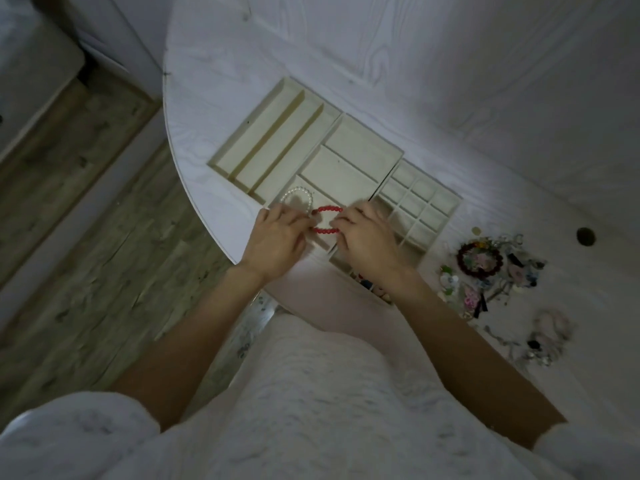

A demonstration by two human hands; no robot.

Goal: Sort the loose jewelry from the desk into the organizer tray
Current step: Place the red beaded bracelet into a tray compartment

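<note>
A red bead bracelet (pixel 327 210) is stretched between my left hand (pixel 277 237) and my right hand (pixel 367 240), each pinching one end of it. It hangs over the near compartment of the cream organizer tray (pixel 363 136). A white pearl bracelet (pixel 298 197) lies in that tray just beyond my left hand. The tray has long slots on the left, wide sections in the middle and a grid of small squares (pixel 419 206) on the right. A heap of loose jewelry (pixel 485 268) lies on the desk to the right of the tray.
The white wood-grain desk (pixel 381 46) has a curved left edge with wooden floor (pixel 86 220) below it. A round cable hole (pixel 586 236) sits at the right. More loose pieces (pixel 543 341) lie near the desk's front right. Some small colourful items show under my right wrist.
</note>
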